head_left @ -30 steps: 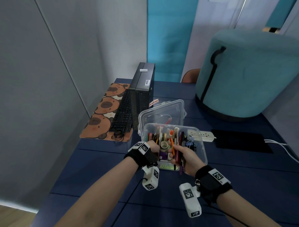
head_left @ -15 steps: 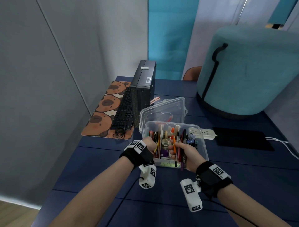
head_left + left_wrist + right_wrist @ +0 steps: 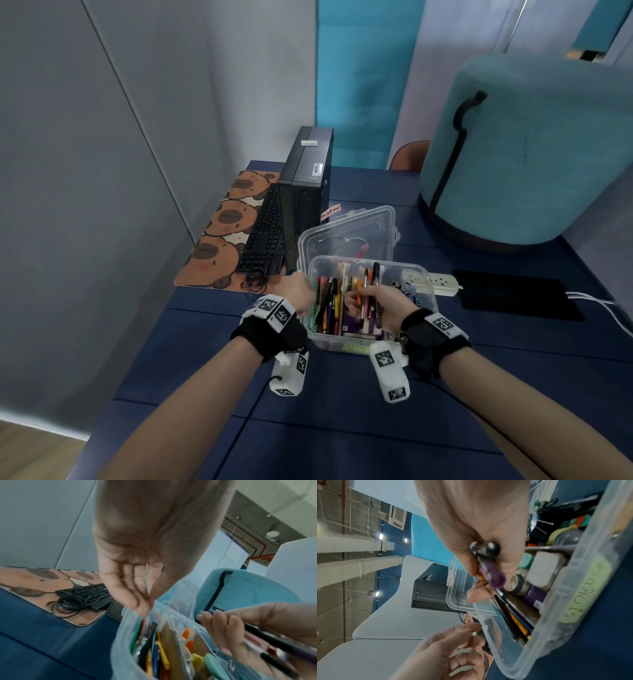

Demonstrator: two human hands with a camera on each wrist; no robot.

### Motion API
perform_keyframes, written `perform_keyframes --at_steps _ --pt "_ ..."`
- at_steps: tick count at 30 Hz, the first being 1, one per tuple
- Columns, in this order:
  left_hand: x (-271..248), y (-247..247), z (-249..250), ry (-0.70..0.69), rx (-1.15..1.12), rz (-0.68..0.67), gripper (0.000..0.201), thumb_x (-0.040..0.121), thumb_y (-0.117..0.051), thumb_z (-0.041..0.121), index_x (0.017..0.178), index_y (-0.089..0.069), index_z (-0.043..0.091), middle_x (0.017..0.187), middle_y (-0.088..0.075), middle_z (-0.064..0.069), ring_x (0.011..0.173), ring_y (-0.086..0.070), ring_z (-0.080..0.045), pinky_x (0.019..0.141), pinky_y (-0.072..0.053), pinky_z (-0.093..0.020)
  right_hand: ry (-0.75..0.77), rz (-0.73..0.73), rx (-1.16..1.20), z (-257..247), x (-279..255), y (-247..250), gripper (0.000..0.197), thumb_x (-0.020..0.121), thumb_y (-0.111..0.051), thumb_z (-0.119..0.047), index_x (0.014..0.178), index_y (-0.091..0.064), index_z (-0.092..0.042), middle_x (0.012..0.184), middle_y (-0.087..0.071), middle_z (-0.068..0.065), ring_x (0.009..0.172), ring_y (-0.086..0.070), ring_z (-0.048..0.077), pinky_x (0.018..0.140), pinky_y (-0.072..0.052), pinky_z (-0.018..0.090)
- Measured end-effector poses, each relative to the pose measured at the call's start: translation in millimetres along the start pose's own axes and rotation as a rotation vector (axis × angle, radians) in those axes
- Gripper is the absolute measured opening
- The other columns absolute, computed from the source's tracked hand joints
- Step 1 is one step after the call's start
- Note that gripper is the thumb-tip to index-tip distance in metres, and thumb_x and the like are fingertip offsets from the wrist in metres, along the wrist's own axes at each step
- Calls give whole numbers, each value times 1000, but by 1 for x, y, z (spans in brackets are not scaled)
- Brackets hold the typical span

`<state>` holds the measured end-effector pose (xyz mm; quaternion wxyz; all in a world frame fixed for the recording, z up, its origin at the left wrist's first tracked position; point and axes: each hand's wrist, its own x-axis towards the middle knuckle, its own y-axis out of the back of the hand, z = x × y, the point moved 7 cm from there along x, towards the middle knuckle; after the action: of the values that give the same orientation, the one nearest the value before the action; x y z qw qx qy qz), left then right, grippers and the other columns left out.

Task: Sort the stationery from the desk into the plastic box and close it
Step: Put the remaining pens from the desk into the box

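A clear plastic box stands on the blue desk, full of pens, tape and clips, with its lid leaning open behind it. My right hand is over the box's middle and grips a bundle of pens that point away from me. The right wrist view shows the same pens in my curled fingers. My left hand is at the box's left rim with straight, relaxed fingers and holds nothing. A green label is on the box front.
Left of the box are a black computer case, a keyboard with a coiled cable, and a capybara desk mat. On the right lie a white power strip and a black pad. A teal stool stands behind.
My left hand has come out of the box to its left rim. My right hand has carried the pen bundle from the front wall farther over the box.
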<state>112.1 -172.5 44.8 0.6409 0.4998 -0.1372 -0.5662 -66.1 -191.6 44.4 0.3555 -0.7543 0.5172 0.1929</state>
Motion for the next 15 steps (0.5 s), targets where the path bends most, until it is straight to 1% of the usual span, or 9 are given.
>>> perform_keyframes --at_steps 2,3,5,6,7,9,10,12,15 --pt "-1 8 -9 -18 -106 73 24 88 -49 19 94 -69 9 92 -71 -14 81 -69 -31 76 -59 -39 -35 -26 -34 -1 9 -15 18 100 -41 -5 99 -55 6 81 -64 15 69 -66 22 60 -60 32" --pt "-2 9 -12 -30 -187 103 25 90 -47 18 94 -69 8 90 -71 -14 82 -68 -31 76 -59 -40 -54 -37 -62 0 14 -24 18 100 -41 -4 99 -56 6 82 -65 16 69 -67 22 60 -60 33" --pt "-2 3 -16 -35 -392 89 24 94 -46 14 94 -69 6 84 -70 -13 72 -67 -26 72 -60 -38 -88 -58 -121 7 20 -41 18 100 -40 -2 107 -54 7 86 -65 17 76 -66 24 61 -60 34" --pt "-2 -1 -16 -32 -453 59 23 95 -47 12 95 -68 4 82 -69 -13 68 -67 -24 70 -60 -38 -101 -55 -163 11 21 -48 20 100 -40 -1 111 -53 8 87 -66 18 78 -66 25 62 -60 34" --pt "-1 -5 -16 -35 -468 31 24 95 -47 12 95 -68 1 80 -69 -15 67 -68 -25 70 -61 -39 -100 -30 -209 14 23 -52 20 100 -38 -1 110 -52 9 86 -65 18 77 -66 25 63 -60 35" --pt "1 -10 -17 -59 -407 1 27 93 -46 12 92 -69 -2 78 -71 -20 69 -71 -30 72 -60 -43 -93 57 -312 20 30 -54 19 100 -35 1 102 -52 8 83 -64 20 73 -65 27 66 -58 38" --pt "2 -11 -16 -77 -358 1 28 91 -45 12 91 -71 -1 78 -72 -20 71 -72 -31 72 -60 -44 -77 101 -383 22 36 -53 20 99 -35 0 104 -53 8 85 -66 22 73 -66 30 68 -58 42" --pt "1 -9 -13 -118 -248 32 28 89 -46 12 92 -72 4 81 -73 -16 74 -72 -30 72 -60 -40 -45 163 -535 26 45 -51 27 97 -40 -7 116 -53 6 94 -69 23 79 -69 33 74 -59 45" --pt "2 -12 -6 -151 -163 8 26 86 -48 9 95 -73 3 86 -73 -16 83 -70 -32 77 -58 -41 1 233 -807 22 32 -53 29 98 -44 -11 119 -56 5 112 -66 20 99 -66 31 81 -54 34"
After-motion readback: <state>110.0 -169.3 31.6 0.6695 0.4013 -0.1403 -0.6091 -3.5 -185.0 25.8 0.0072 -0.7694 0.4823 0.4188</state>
